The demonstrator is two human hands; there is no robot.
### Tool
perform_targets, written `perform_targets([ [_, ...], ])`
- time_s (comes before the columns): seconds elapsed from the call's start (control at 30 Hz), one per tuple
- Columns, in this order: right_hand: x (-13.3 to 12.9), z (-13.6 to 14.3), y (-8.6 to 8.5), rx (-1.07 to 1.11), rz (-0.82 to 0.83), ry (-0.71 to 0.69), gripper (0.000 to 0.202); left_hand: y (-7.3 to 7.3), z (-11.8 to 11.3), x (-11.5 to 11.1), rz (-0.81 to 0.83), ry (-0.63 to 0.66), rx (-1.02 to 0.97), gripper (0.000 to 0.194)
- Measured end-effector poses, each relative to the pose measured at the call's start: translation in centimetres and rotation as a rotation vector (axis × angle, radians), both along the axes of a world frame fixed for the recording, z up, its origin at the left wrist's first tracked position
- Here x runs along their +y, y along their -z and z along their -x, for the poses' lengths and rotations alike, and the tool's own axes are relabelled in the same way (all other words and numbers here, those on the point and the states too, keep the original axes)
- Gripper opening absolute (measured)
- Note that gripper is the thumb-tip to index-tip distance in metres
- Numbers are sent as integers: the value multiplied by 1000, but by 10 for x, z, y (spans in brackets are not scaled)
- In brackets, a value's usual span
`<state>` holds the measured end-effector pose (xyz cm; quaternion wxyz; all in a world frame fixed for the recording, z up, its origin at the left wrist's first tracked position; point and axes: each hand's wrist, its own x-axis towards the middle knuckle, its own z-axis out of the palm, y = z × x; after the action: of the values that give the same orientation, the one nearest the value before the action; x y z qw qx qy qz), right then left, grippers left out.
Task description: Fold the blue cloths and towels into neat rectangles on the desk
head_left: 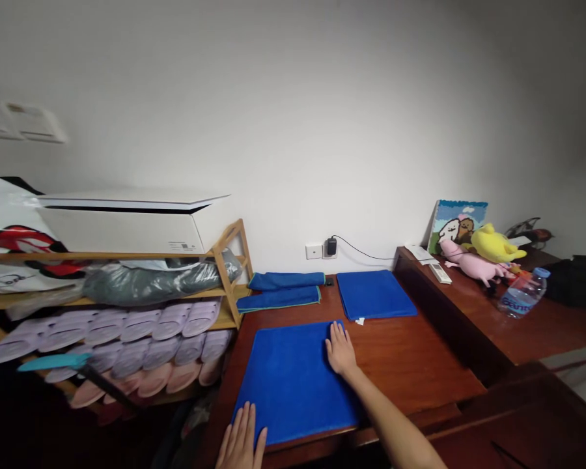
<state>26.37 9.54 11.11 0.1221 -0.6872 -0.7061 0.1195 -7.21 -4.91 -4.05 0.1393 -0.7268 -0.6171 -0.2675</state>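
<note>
A blue cloth (293, 381) lies spread flat on the brown wooden table (420, 371). My left hand (243, 440) rests at its near left corner with the fingers stretched out. Near the far right corner, my right hand (340, 352) lies flat on the cloth, fingers pointing away from me. Neither hand grips anything. Behind it to the right sits a folded blue cloth (376, 294) with a small white tag at its near edge. Two narrow folded blue cloths (283, 290) with greenish edging lie at the back left.
A wooden rack (229, 286) with several lilac and pink slippers (146, 322) and a white box (127, 228) stands left. On the higher right surface are a pink plush toy (473, 264), a yellow plush toy (495, 244), a remote (440, 272) and a plastic bottle (522, 296). A black charger (331, 246) is plugged into the wall.
</note>
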Motion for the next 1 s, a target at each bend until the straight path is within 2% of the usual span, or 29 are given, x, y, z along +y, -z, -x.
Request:
perform_targets([
  [0.1,32,2,6,-17,63,0,69,1,5,1,-42,84,23,76],
  [0.2,39,2,22,-40,48,17,71,-16,-8,14,-44,125,44,66],
  [0.3,39,3,33,-53,37,68,73,-54,-57,47,-6,153,25,62],
  [0.37,39,2,35,-57,40,88,73,-81,-102,79,47,248,22,59],
  [0.43,41,1,37,-62,45,85,72,-100,-146,116,135,314,17,57],
  [0.5,42,-1,38,-69,48,66,71,-108,-180,151,204,345,21,57],
  [0.57,43,-2,39,-75,41,52,70,-105,-196,180,249,340,23,58],
  [0.6,43,-3,40,-76,37,53,69,-102,-195,190,265,325,22,58],
  [0.67,42,-3,41,-73,31,67,69,-94,-179,206,292,275,16,59],
  [0.87,43,2,34,-80,70,97,69,-81,-63,217,322,2,-18,70],
  [0.93,45,1,28,-86,94,97,70,-77,-36,217,319,-55,-10,70],
  [1.0,47,-2,23,-90,91,79,70,-72,-24,217,310,-71,7,70],
])
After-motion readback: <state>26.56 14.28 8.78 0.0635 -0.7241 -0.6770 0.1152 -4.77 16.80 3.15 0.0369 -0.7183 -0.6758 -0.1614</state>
